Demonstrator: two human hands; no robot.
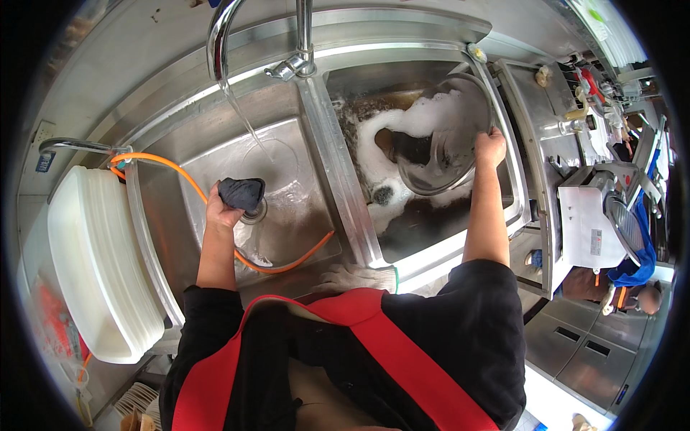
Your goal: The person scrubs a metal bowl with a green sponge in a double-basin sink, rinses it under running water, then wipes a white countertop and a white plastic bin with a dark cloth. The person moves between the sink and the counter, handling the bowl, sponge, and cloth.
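Note:
My left hand (225, 207) holds a dark grey block-like piece (242, 194), seemingly a scrubbing pad, above the drain (254, 213) of the left sink basin (205, 161). Water (245, 118) runs from the chrome faucet (215, 51) into that basin. My right hand (490, 146) grips the rim of a large round metal pan or lid (461, 143), tilted in the right sink basin (517, 188). White suds (372, 132) float on dark water there, partly hiding what lies below. A round scouring ball (384, 195) sits in the foam.
An orange hose (302, 257) curves through the left basin. A knit glove (358, 277) lies on the front edge near the divider (339, 161). Stacked white plastic trays (97, 258) stand at left. A slicing machine (593, 226) and a steel counter (533, 108) are at right; a person (647, 299) is beyond.

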